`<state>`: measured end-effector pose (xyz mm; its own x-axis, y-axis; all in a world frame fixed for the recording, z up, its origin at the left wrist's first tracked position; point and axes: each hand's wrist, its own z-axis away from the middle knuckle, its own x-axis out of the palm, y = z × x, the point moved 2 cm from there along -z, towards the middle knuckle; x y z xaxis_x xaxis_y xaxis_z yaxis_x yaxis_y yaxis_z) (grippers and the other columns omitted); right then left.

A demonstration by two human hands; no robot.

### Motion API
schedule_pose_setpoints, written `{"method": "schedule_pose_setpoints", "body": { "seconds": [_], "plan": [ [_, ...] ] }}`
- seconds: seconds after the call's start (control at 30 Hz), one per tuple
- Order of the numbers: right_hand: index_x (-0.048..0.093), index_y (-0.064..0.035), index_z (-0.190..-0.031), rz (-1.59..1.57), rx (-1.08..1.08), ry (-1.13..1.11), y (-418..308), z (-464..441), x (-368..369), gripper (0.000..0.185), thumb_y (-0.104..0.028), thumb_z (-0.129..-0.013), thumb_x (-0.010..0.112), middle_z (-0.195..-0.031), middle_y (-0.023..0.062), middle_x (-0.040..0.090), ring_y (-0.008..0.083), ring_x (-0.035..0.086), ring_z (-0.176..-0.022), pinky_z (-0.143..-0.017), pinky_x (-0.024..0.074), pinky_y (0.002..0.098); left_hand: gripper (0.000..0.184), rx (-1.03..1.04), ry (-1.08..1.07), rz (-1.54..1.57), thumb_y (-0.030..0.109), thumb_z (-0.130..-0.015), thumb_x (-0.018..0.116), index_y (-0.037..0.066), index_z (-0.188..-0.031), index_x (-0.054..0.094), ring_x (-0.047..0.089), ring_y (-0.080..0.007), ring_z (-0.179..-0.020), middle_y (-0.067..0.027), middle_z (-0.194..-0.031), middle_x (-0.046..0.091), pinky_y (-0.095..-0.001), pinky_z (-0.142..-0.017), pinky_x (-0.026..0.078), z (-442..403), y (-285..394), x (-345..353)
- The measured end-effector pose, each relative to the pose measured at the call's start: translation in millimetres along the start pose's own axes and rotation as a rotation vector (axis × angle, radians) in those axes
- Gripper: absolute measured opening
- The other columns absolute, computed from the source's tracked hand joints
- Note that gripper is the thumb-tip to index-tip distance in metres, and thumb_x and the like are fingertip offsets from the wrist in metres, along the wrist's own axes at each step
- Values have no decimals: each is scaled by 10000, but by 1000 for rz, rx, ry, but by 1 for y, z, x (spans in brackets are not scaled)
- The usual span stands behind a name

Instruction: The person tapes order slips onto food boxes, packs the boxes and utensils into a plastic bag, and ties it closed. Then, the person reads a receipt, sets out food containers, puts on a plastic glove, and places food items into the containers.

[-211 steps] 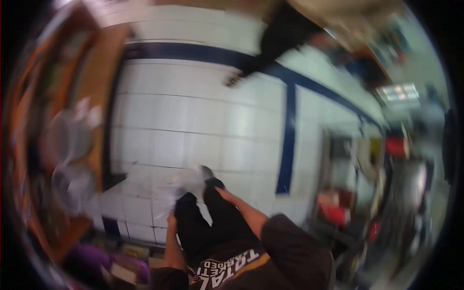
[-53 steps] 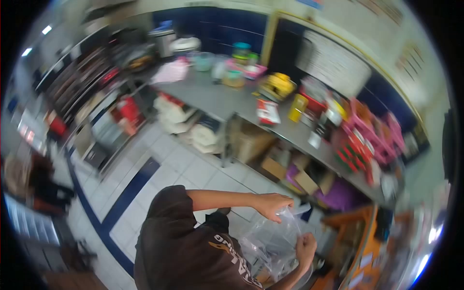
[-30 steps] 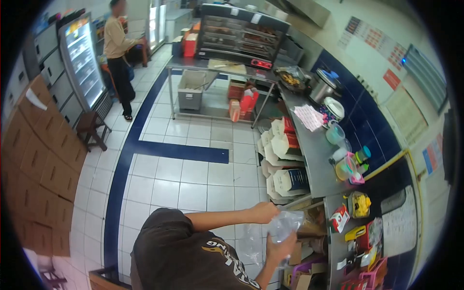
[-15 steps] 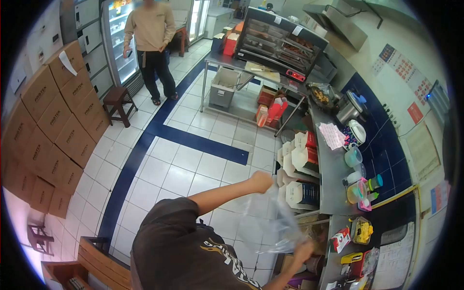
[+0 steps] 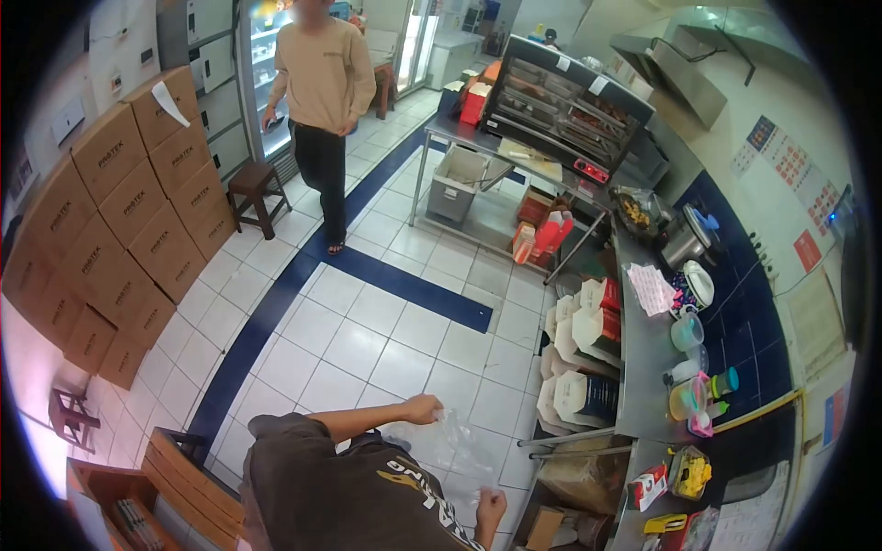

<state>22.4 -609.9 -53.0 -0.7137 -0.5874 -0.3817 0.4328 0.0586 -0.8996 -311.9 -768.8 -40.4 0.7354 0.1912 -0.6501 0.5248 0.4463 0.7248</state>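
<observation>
A clear plastic bag (image 5: 455, 441) is stretched loosely between my two hands, low in front of my dark shirt. My left hand (image 5: 424, 409) is closed on one edge of it, with the arm reaching across from the left. Lower and to the right, my right hand (image 5: 491, 505) pinches the opposite edge. The bag looks thin and crumpled, and nothing shows inside it. White tiled floor is visible through the plastic.
A person in a beige sweater (image 5: 322, 78) walks at the back left. Stacked cartons (image 5: 110, 216) line the left wall; a stool (image 5: 257, 197) stands beside them. On the right, a steel counter (image 5: 643, 367) holds containers, with folded food boxes (image 5: 583, 395) along its side.
Both hands have come lower and closer to my body, bringing the bag with them. The person in beige has stepped forward. My view has shifted slightly.
</observation>
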Motion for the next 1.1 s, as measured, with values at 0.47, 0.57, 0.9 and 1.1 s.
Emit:
{"method": "schedule_pose_setpoints", "body": {
  "seconds": [0.47,0.57,0.9,1.1],
  "plan": [
    [698,9,-1096,412,191,-366,33,-34,-86,397,-306,-854,697,-1085,174,710,220,683,-942,-800,557,374,280,-200,-607,1179,187,-856,704,43,-1070,596,619,-207,-763,-87,-914,643,-351,-688,543,-23,13,-77],
    [652,55,-1179,259,465,113,29,-3,-74,425,-264,-900,682,-1083,242,660,249,651,-1085,-866,553,355,486,41,-342,299,211,-828,762,22,-1216,540,650,-242,-905,-105,-976,673,-376,-788,537,-39,59,-82],
    [640,-8,-1234,-768,504,714,-6,217,-75,484,-263,-840,759,-960,97,722,264,685,-895,-877,527,398,132,-412,-875,776,77,-894,621,15,-1009,640,657,-215,-787,-130,-985,708,-378,-704,570,-133,210,86],
    [705,2,-1013,-633,557,1478,44,295,-122,277,-218,-845,717,-846,105,711,184,672,-786,-707,530,327,370,-15,-1206,357,104,-855,720,-7,-1160,541,646,-217,-822,-105,-937,646,-319,-597,550,-112,352,218]
  ]
}}
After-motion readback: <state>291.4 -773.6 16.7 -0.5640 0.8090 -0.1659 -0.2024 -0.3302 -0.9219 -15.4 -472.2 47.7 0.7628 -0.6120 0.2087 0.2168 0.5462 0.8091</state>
